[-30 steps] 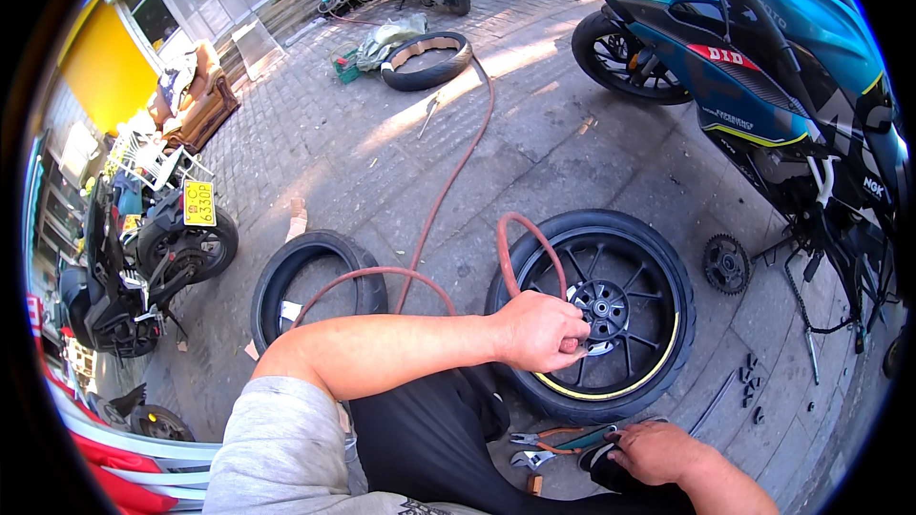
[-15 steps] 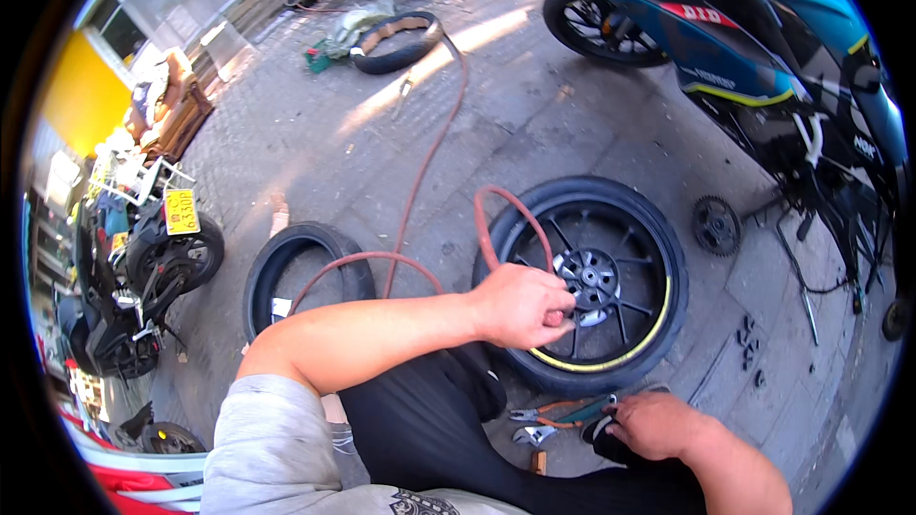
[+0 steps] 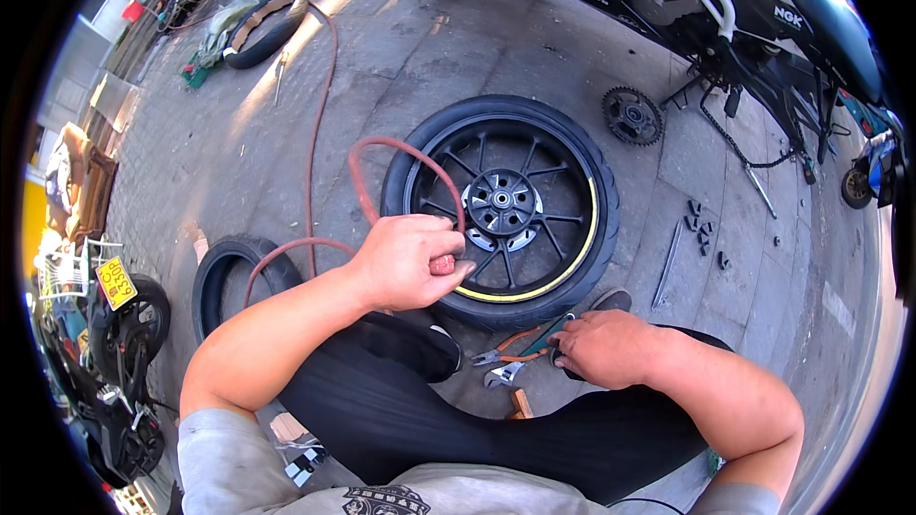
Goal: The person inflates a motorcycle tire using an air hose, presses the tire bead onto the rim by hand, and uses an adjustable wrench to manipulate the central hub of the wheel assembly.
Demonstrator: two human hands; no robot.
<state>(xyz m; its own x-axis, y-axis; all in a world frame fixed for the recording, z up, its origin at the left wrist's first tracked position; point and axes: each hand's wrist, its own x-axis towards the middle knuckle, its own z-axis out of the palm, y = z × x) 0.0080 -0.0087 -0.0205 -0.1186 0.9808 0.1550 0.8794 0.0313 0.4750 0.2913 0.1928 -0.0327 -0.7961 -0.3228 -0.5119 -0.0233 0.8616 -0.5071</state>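
My left hand [image 3: 405, 262] is closed round a red rubber hose [image 3: 377, 145], whose end pokes out beside the thumb. The hose loops up above the fist, over the near left part of a black motorcycle wheel [image 3: 503, 200] with its tyre on, lying flat on the paving. Low on the right, my right hand [image 3: 606, 348] hangs by my shoe with its fingers curled; what they hold, if anything, is hidden. Close to its fingertips lie a teal-handled tool [image 3: 546, 336], orange-handled pliers [image 3: 515, 347] and an adjustable wrench [image 3: 501, 375].
Left of the wheel lies a loose tyre [image 3: 215, 291]; another tyre [image 3: 267, 29] is farther back. A sprocket [image 3: 633, 115], small black parts [image 3: 699, 229] and a metal rod [image 3: 666, 267] lie to the right. A teal motorcycle [image 3: 668, 0] stands far right, a scooter [image 3: 138, 324] at left.
The view has shifted, so the wheel now appears farther up and left. My left hand still grips the hose, whose end now shows plainly. My right hand stays near the tools.
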